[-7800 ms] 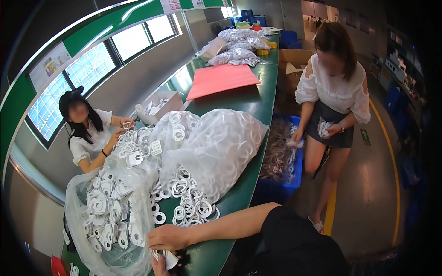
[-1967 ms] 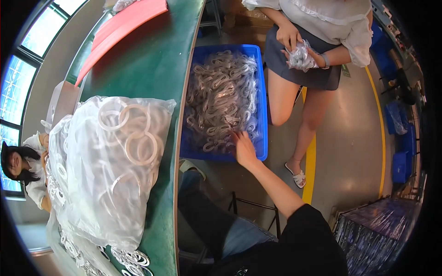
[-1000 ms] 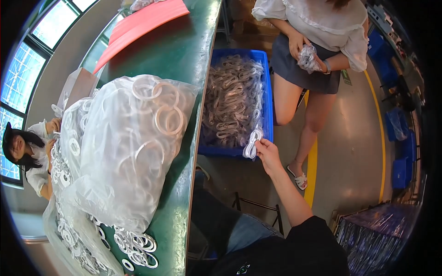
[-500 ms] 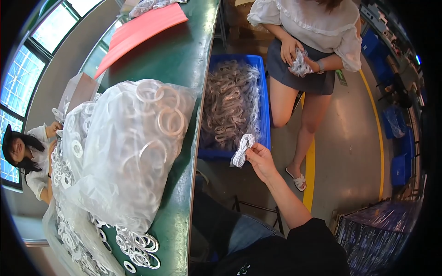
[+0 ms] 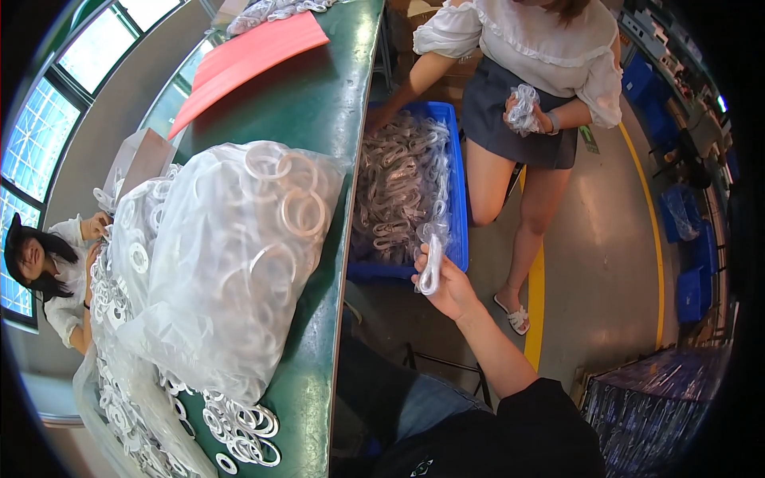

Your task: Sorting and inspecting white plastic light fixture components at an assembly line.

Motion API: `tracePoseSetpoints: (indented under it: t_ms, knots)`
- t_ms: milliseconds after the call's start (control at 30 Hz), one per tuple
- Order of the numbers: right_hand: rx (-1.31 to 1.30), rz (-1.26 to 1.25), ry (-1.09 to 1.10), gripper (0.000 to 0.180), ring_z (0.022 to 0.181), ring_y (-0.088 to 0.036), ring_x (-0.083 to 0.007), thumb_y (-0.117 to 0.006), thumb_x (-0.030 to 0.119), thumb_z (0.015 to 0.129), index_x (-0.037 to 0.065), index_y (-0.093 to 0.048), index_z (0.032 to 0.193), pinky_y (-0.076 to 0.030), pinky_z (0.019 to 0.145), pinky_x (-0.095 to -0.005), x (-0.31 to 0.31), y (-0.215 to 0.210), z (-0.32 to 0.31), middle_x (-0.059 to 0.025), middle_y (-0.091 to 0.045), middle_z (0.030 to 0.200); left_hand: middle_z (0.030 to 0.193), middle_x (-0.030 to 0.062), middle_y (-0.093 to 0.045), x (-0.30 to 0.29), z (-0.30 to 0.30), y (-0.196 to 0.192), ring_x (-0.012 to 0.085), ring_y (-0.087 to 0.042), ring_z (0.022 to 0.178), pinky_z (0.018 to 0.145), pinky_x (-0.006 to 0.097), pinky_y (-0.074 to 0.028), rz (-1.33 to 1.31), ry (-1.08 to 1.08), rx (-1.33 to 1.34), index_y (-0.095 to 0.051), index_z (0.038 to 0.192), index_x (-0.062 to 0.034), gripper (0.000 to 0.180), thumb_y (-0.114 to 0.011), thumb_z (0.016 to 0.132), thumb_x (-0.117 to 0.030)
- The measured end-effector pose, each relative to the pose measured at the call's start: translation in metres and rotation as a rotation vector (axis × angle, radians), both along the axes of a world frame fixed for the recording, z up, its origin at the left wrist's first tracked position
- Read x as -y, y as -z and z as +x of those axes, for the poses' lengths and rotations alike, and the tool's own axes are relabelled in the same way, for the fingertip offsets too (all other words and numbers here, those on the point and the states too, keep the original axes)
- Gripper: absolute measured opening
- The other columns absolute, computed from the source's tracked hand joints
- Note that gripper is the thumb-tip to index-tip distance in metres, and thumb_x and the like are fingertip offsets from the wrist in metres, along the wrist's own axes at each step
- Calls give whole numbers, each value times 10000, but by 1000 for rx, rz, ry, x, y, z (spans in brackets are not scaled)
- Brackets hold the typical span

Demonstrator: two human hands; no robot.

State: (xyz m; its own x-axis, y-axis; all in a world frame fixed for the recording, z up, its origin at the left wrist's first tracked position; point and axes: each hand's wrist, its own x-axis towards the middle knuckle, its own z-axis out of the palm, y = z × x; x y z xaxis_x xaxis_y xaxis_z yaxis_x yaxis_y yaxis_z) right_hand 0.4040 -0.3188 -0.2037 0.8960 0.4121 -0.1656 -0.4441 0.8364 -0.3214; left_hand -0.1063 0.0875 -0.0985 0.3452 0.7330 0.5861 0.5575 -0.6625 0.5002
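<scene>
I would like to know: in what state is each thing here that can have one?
White looped bundle in clear wrapping, held
Right hand, closed around this bundle
Blue rectangular plastic bin, uncovered, loaded with wrapped bundles
Large translucent plastic bag, bulging; closure unclear
Flat pink-red sheet, lying on the green table
Loose white flat rings, heaped on the table

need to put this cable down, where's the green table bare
Bare green tabletop shows between the pink foam sheet and the translucent bag of rings, and right of that bag's lower half. Crowded: loose rings nearer you; blue bin full of bagged cables.
</scene>
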Motion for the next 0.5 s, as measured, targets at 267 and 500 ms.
tracePoseSetpoints:
  t_ms: [267,500]
  knots:
    - [-63,252,-113,411,868,-554,-209,-386,340,940,76,-446,1249,-473,787,-388,3,-10,0,-68,-572,961,1131,197,-503,-21,-40,8,251,-499,946,843,337,-432,-63,57,-121,-423,1242,50,584,-561,846,-357]
    - [-98,210,-127,610,838,-558,-208,-302,540,909,55,-438,1252,-469,759,-385,-8,-8,0,-73,-578,938,1101,233,-504,43,43,-34,306,-547,895,762,378,-482,-333,41,276,-386,1226,60,528,-573,849,-258]
